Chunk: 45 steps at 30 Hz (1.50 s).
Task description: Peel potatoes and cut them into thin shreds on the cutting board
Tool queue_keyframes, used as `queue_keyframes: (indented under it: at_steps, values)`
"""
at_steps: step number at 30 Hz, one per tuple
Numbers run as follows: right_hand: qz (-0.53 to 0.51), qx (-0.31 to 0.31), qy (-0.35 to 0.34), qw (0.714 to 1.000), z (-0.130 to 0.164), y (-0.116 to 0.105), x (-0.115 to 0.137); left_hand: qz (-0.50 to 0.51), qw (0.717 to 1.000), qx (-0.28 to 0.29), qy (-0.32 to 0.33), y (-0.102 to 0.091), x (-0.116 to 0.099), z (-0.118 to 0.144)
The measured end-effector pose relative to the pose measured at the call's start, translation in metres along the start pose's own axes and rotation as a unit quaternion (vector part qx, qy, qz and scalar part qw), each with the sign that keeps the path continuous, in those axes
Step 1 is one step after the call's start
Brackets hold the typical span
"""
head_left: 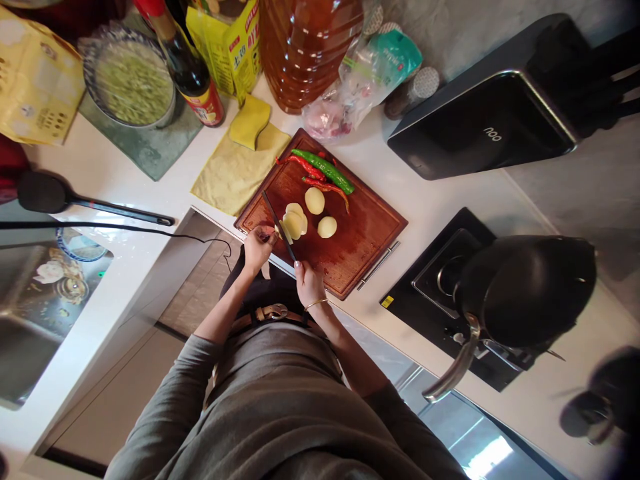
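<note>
Right hand [311, 287] has a slim, dark knife [279, 225] by the handle; left hand [258, 249] is curled just beside it, can't tell what's pinched. Flat, pale potato slices [292, 225] overlap on the reddish wooden board [367, 230], near two smooth, roundish potato pieces [315, 201].

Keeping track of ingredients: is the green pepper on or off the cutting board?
On: the green pepper lies within the edges of the cutting board, beside red chilies.

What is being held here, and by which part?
The right grip holds the knife by its handle; what, if anything, the left grip holds cannot be told.
</note>
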State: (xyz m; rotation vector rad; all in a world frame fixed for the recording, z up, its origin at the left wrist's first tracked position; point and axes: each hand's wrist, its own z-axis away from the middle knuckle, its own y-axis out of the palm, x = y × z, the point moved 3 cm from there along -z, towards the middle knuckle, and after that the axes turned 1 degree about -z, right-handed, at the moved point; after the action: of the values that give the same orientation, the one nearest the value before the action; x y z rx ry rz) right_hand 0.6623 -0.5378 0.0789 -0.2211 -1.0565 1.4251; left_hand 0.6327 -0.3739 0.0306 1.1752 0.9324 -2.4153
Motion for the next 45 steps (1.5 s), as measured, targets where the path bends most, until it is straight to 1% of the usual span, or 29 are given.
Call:
queue_keyframes:
  at_steps: [11,16,25,37,45]
  values:
    - [0.017,0.02,0.012,1.0,-0.003,0.0,0.006,0.012,1.0,0.006,0.009,0.0,0.0,-0.001]
    - [0.025,0.028,0.027,0.999,-0.006,-0.001,0.01,0.009,1.0,0.007,0.01,0.001,0.002,-0.002]
    - [0.029,0.011,0.015,0.999,-0.011,0.002,0.013,0.02,1.0,0.011,0.011,0.0,0.003,-0.002]
    - [0.042,0.018,0.018,0.999,-0.017,0.003,0.018,0.02,1.0,0.01,0.01,0.0,0.003,-0.002]
    - [0.046,0.004,0.011,0.999,-0.026,0.012,0.017,0.016,1.0,0.006,0.002,-0.001,0.004,-0.001]
